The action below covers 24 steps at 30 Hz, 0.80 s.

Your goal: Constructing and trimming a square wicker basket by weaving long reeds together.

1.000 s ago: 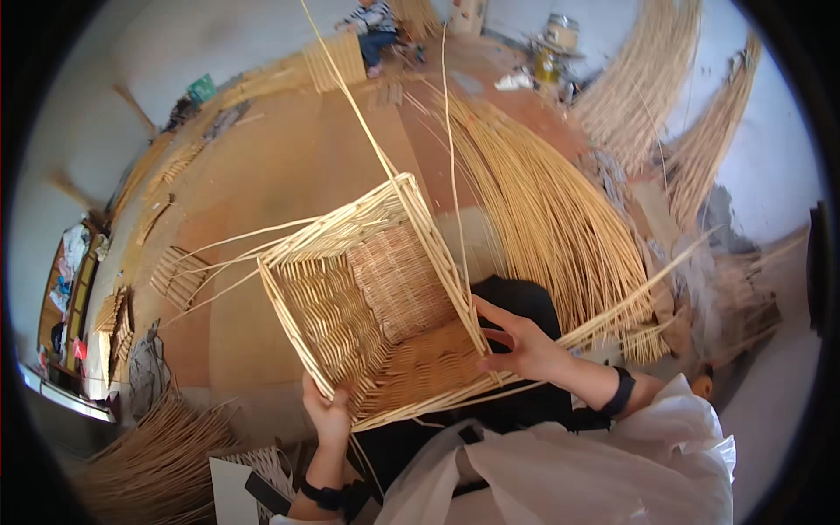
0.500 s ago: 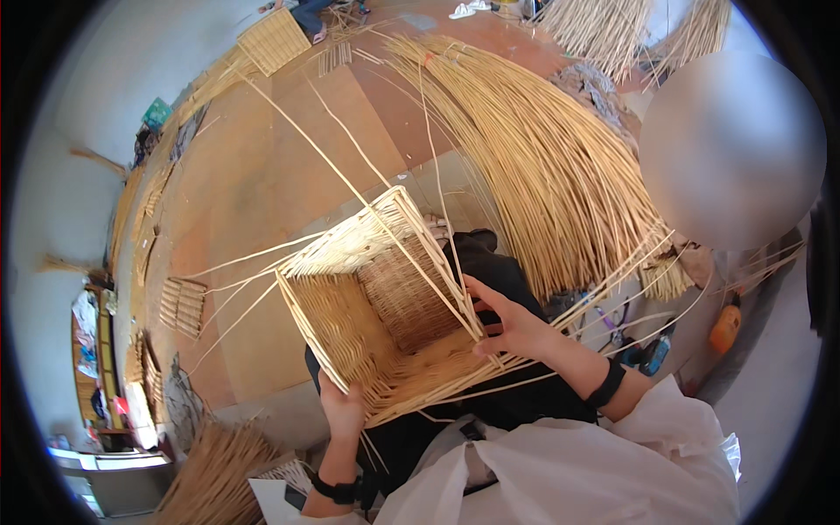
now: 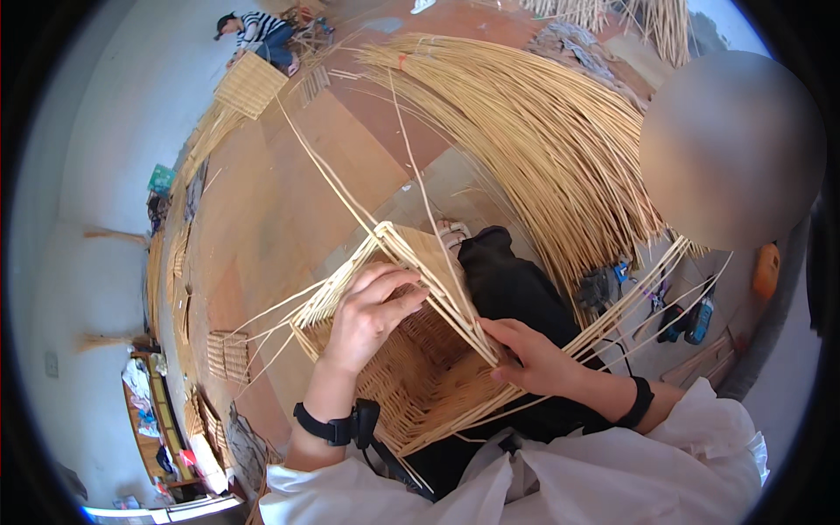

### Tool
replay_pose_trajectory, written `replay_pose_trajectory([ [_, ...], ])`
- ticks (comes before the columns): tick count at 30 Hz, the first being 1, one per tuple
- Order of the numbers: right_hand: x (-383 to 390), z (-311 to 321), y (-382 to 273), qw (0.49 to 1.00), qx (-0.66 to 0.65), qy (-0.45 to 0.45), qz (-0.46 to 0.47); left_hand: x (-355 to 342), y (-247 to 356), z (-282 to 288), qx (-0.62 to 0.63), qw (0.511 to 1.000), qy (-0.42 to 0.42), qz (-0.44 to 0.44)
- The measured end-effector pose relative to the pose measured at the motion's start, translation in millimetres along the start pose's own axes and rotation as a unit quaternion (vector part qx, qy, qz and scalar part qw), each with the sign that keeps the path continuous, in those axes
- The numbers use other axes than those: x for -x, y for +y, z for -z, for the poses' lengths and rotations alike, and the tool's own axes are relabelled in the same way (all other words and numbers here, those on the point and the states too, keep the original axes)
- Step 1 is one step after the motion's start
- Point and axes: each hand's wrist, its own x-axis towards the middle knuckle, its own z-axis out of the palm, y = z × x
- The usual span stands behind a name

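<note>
A square wicker basket [image 3: 411, 385] with long loose rods [image 3: 332, 175] sticking out from its rim rests over my dark-clad lap [image 3: 490, 271], its opening facing up. My left hand [image 3: 372, 319] is over the inside of the basket, fingers bent and pinching at the right-hand rim rods, a short way below the upper corner. My right hand [image 3: 525, 359] grips the same rim lower down, near the right corner, thumb and fingers on the woven rods. Part of the basket's interior is hidden behind my left hand and forearm.
A long bundle of willow rods [image 3: 516, 131] covers the floor at right. Tools [image 3: 696, 319] and an orange object [image 3: 766, 271] lie at far right. A co-worker [image 3: 258, 39] is by a woven panel [image 3: 249, 83] at the back. A cluttered shelf [image 3: 149, 402] stands at left.
My left hand has moved up from the lower left corner of the basket to its right-hand rim. The basket's upper corner has dropped lower in view; my right hand still holds the rim.
</note>
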Motion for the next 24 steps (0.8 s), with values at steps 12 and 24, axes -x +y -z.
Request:
replay_pose_trajectory([
  [12,12,-5,-12,0.985,0.136,0.051,0.098,-11,-17,-17,0.049,0.999,-0.015,-0.004],
  [24,10,-6,-1,0.966,0.177,0.104,0.155,-25,10,-11,-0.065,0.987,-0.089,0.114],
])
